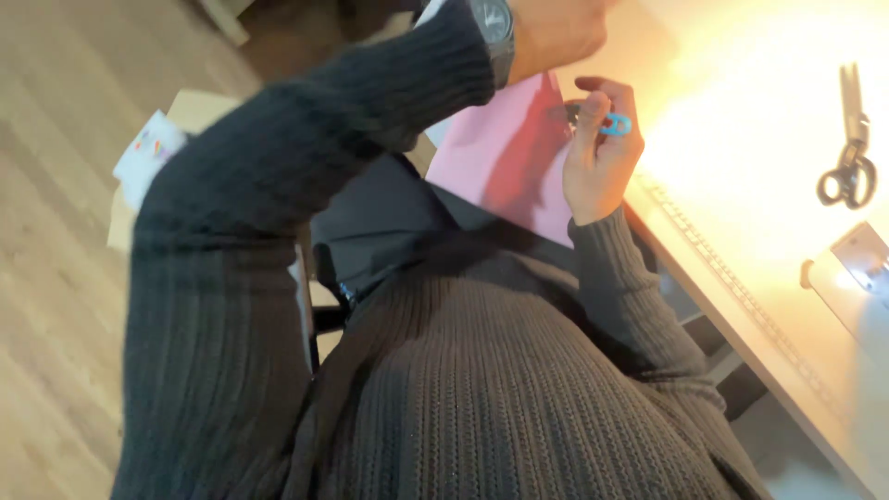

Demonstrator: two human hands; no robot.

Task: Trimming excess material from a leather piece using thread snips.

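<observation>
Brightly lit from above, the pale table [741,194] runs along the right side, with wooden floor [56,231] on the other. The right hand [600,153] has its fingers curled, pinching a small blue-handled tool [613,124] against the edge of a pink paper sheet [500,157] held over the lap. The left hand [556,32], a wristwatch [493,28] on its wrist, is raised and partly out of frame; its grip cannot be told. Black scissors [850,153] lie well apart on the table.
</observation>
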